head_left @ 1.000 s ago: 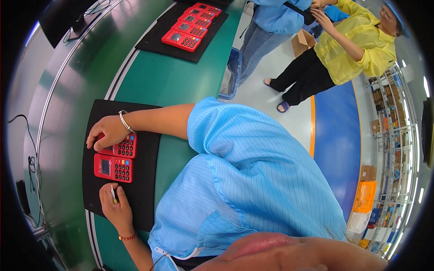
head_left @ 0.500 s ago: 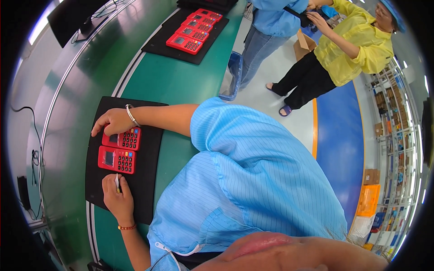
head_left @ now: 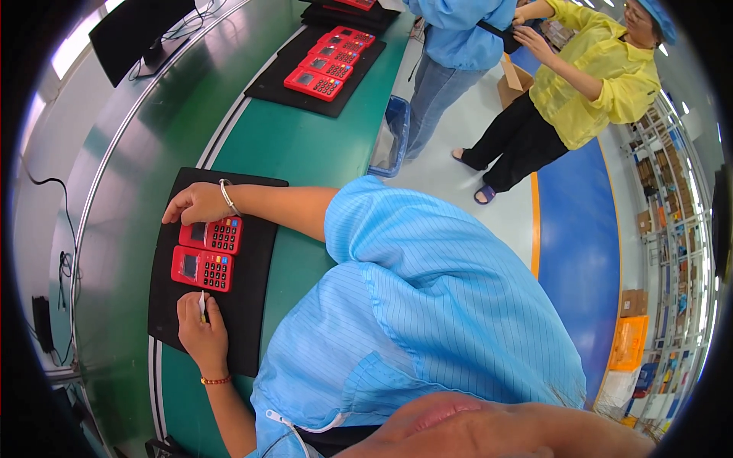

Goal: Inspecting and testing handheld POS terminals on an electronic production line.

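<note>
Two red card payment terminals (head_left: 202, 267) lie side by side on a black mat (head_left: 245, 305), screens toward the far edge of the bench. My right hand (head_left: 200, 204), with a silver bangle at the wrist, hangs over the screen end of the farther-right terminal (head_left: 215, 235). Its fingers are bent, the thumb stands apart from them, and I see nothing held. Beside the other terminal, my left hand (head_left: 201, 332) is closed in a pinch on a small white pointed strip (head_left: 202, 304) with a yellowish lower part. Most of the strip is hidden by the fingers.
Several more red terminals (head_left: 324, 67) rest on another black mat to the right along the green bench (head_left: 267, 137). A monitor (head_left: 137, 38) stands beyond a metal rail. A blue bin (head_left: 391, 137) and two people are past the bench; one wears yellow (head_left: 588, 91).
The whole view has shifted slightly. My right hand's fingers sit a little closer together. My left hand keeps its pinch beside the terminal.
</note>
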{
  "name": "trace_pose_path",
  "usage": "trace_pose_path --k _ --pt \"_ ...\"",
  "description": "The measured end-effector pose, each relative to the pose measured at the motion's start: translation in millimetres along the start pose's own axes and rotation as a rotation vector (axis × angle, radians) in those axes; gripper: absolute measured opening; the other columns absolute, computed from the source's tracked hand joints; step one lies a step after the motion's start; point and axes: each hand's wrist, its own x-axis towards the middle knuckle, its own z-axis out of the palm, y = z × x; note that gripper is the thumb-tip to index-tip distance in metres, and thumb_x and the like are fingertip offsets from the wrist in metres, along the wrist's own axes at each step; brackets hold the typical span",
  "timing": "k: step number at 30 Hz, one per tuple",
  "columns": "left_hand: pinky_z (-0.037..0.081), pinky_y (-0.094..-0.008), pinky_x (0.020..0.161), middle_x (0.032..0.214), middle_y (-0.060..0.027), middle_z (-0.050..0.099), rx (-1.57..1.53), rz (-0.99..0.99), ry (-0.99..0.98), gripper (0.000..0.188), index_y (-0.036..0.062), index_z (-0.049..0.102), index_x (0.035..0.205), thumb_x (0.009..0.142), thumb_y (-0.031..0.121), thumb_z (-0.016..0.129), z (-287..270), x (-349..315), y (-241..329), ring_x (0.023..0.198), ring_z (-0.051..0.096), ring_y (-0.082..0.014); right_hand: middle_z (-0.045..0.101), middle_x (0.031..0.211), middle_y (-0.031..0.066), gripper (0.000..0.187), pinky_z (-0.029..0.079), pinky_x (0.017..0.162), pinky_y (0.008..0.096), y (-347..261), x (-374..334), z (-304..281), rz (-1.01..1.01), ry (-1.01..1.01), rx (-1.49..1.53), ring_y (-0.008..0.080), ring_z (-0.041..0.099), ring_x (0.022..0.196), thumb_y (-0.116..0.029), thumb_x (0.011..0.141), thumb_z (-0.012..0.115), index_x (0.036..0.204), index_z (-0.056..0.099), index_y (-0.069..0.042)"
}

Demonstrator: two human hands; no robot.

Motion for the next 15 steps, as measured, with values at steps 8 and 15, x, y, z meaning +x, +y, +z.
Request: trace_pose_path --k 8,15 --pt "0.053 -0.0384 0.075 0.102 -0.0133 0.064 -0.001 -0.007 -0.021 0.008 0.0015 0.064 0.099 0.094 0.008 0.065 -0.8 1.9 0.5 0.088 0.066 -0.0320 0.073 0.121 0.0085 0.034 0.051 0.102 0.0294 -3.2 -1.0 0.6 0.016 -0.001 0.014 0.0162 0.068 0.113 -0.010 0.091 0.062 0.123 0.072 -0.004" --pt "0.053 -0.0374 0.073 0.104 -0.0128 0.064 0.008 -0.024 -0.029 0.008 0.0018 0.063 0.099 0.094 0.008 0.065 -0.3 3.3 3.4 0.087 0.067 -0.0315 0.074 0.120 0.0073 0.034 0.051 0.101 0.0298 -1.5 -1.5 -0.1 0.003 -0.015 0.001 0.0154 0.069 0.111 -0.012 0.091 0.064 0.123 0.072 -0.006"
